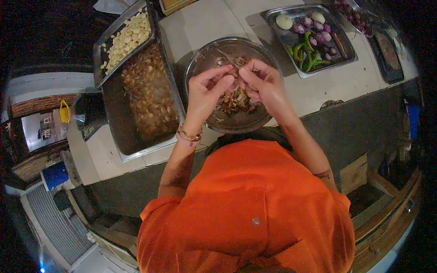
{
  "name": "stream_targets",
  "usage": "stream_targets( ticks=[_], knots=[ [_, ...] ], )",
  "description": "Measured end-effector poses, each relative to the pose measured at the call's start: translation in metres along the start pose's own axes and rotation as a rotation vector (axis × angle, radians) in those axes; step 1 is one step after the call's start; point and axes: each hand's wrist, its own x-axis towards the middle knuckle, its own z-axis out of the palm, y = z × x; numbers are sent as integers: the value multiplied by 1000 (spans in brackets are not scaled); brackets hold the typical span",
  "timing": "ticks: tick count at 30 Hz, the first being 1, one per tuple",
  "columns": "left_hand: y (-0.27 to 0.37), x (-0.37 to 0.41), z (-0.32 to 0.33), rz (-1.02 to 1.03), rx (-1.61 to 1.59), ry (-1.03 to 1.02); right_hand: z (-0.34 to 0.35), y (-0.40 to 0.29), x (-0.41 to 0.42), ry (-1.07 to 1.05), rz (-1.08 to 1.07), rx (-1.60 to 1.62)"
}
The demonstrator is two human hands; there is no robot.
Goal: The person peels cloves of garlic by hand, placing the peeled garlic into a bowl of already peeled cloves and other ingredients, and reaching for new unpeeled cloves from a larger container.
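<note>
Both hands meet over a round bowl [235, 128] that holds brown garlic skins [234, 104]. Between the thumb and fingers of my right hand [261, 80] is a small knife [226, 57], its thin blade pointing up and to the left. My left hand [213, 85] pinches a small piece, apparently a garlic clove, against the knife; the fingers hide most of it. Left of the bowl, a deep metal pan [117, 133] contains unpeeled garlic cloves [146, 92], seemingly in water. Peeled garlic cloves [131, 36] fill a smaller metal tray [98, 65] set across the pan's far corner.
On the right, a metal tray [304, 73] carries peeled onions [284, 22], purple shallots [321, 37], green chillies [307, 54] and a brown stick [339, 45]. More shallots [355, 18] lie beyond. A dark tray [385, 58] stands near the tiled counter's [205, 24] right end.
</note>
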Motion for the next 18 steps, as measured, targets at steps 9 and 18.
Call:
stream_targets(
  ticks=[9,18],
  knots=[
    [-3,-3,2,-52,-112,31,-9,1,9,-10,-15,111],
    [-6,-5,1,-128,-338,110,-18,7,12,221,-23,-9]
  ],
)
